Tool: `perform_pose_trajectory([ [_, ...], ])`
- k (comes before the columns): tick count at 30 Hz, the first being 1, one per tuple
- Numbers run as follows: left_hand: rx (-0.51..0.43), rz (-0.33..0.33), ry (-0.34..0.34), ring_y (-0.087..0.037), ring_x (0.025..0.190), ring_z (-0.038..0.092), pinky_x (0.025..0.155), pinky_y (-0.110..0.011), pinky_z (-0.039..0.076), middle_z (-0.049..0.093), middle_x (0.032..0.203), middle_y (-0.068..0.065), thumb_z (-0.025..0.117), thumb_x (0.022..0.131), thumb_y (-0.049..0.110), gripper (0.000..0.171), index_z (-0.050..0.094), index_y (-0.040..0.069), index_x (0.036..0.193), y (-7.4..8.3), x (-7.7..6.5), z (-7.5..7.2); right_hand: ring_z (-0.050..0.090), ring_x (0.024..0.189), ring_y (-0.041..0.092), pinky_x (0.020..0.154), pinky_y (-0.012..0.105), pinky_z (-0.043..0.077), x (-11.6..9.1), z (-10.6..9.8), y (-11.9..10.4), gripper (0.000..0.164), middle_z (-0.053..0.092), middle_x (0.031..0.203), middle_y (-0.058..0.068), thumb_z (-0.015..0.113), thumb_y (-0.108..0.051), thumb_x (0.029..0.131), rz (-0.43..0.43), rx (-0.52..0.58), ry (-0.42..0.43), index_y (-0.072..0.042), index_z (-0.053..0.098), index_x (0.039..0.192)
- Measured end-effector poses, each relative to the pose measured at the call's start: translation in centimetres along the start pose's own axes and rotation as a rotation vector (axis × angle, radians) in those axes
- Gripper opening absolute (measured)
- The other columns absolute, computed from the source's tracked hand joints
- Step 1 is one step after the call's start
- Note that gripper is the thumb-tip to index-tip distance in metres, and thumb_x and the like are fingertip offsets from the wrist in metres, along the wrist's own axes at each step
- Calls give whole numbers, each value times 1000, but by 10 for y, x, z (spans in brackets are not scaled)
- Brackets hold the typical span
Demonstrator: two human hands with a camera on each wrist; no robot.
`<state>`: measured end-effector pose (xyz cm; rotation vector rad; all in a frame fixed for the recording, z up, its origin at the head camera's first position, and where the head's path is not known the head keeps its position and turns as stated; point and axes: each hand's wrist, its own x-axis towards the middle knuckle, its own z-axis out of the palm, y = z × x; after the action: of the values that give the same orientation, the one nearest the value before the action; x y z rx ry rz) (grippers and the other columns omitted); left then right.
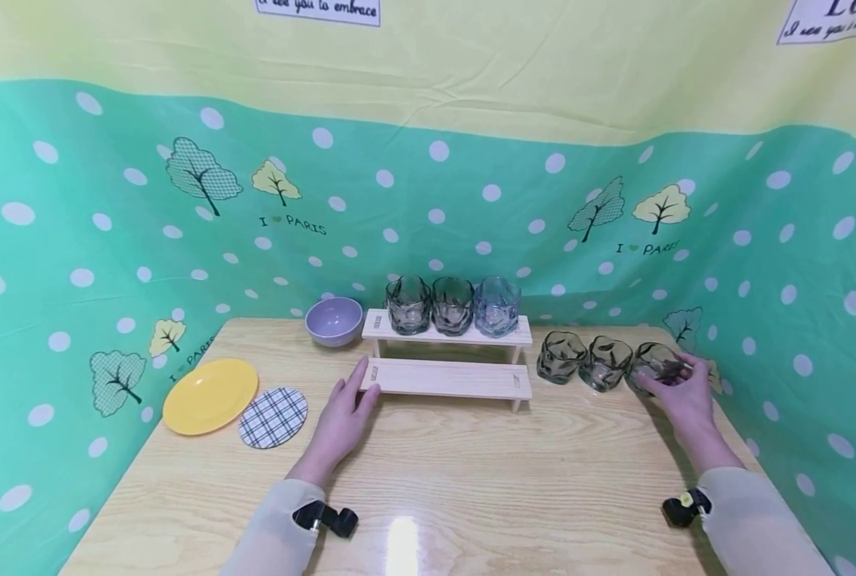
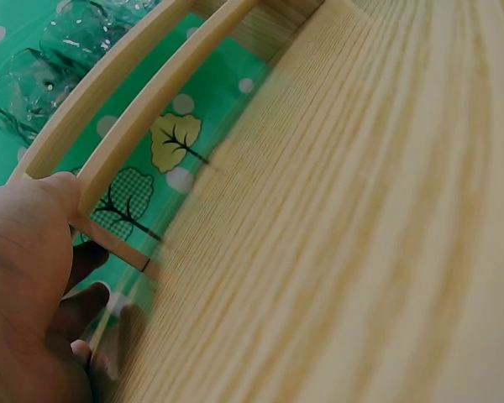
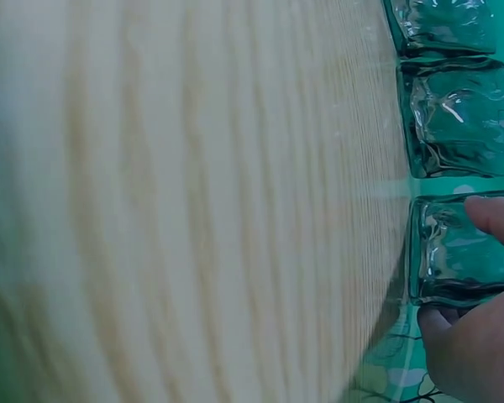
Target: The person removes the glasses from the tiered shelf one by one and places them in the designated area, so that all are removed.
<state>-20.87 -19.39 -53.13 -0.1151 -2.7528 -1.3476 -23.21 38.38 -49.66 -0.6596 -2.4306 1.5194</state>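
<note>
My right hand [image 1: 690, 394] holds the rightmost dark glass tumbler [image 1: 653, 362] of a row on the table. The right wrist view shows the thumb on one side of this tumbler [image 3: 449, 256] and fingers on the other. Two more dark tumblers, a middle one [image 1: 606, 362] and a left one [image 1: 562, 357], stand beside it. My left hand [image 1: 342, 418] rests against the left end of the lower shelf [image 1: 450, 378] of a pale wooden two-step rack, fingers fairly straight. In the left wrist view the thumb touches the shelf end [image 2: 92, 185]; some fingers are partly hidden.
On the rack's upper shelf [image 1: 448, 337] stand two grey tumblers [image 1: 409, 307] and a bluish one [image 1: 498, 308]. A purple bowl [image 1: 334, 322] sits left of the rack. A yellow plate [image 1: 210, 397] and a checked round coaster [image 1: 273, 418] lie farther left. Green dotted cloth [image 1: 435, 216] hangs behind.
</note>
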Motion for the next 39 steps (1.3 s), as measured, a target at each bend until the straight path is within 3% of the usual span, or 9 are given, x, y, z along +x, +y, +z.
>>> perform_pose_trajectory([
  [3, 4, 2, 7, -58, 161, 19, 128, -75, 21, 39, 175, -13, 50, 117, 50, 69, 28, 23, 177, 0, 0, 0, 49, 141, 35, 107, 30, 54, -1, 0, 1, 105, 43, 160, 19, 85, -29, 101, -17, -11, -13, -8, 13, 175],
  [9, 22, 11, 18, -60, 160, 22, 127, -76, 23, 42, 173, -17, 50, 118, 49, 68, 29, 23, 177, -1, 1, 1, 45, 147, 41, 102, 22, 55, -2, -2, 3, 106, 37, 168, 24, 83, -32, 103, -62, -6, -47, -7, 10, 176],
  [12, 24, 11, 15, -60, 160, 22, 127, -76, 23, 42, 173, -16, 50, 118, 48, 68, 29, 23, 177, -1, 1, 1, 39, 153, 47, 119, 41, 50, -3, -4, 2, 109, 32, 172, 27, 83, -31, 103, -67, 1, -61, -9, 7, 177],
  [15, 24, 11, 13, -60, 160, 22, 127, -76, 23, 42, 173, -17, 50, 118, 48, 68, 29, 22, 177, -1, 1, 1, 28, 159, 53, 127, 65, 34, -5, -7, -2, 113, 22, 177, 29, 85, -32, 101, -90, -21, -69, -11, 4, 178],
  [18, 21, 8, 12, -60, 160, 22, 127, -76, 23, 42, 173, -17, 50, 118, 48, 68, 29, 21, 177, 0, 1, 0, 17, 162, 57, 128, 74, 23, -7, -9, -10, 115, 11, 181, 27, 85, -30, 101, -139, -51, -76, -13, 2, 178],
  [22, 19, 1, 8, -60, 160, 21, 127, -76, 22, 42, 173, -18, 50, 118, 48, 68, 29, 21, 177, 0, 1, 0, 9, 165, 54, 128, 77, 18, -12, -10, -23, 112, 5, 183, 23, 84, -28, 102, -219, -80, -79, -12, 3, 178],
  [32, 23, 3, 10, -59, 161, 20, 128, -75, 22, 41, 174, -16, 49, 118, 49, 69, 27, 23, 178, -1, 1, 0, 12, 163, 57, 126, 80, 19, -30, 0, -67, 116, 8, 181, 28, 86, -39, 100, -354, -142, -118, -12, 5, 178],
  [39, 18, 2, 8, -59, 161, 20, 128, -75, 21, 40, 175, -15, 48, 118, 50, 69, 27, 22, 178, -1, 0, 0, 12, 165, 52, 130, 74, 16, -42, 16, -94, 117, 9, 183, 17, 87, -41, 98, -410, -104, -158, -20, 6, 179],
])
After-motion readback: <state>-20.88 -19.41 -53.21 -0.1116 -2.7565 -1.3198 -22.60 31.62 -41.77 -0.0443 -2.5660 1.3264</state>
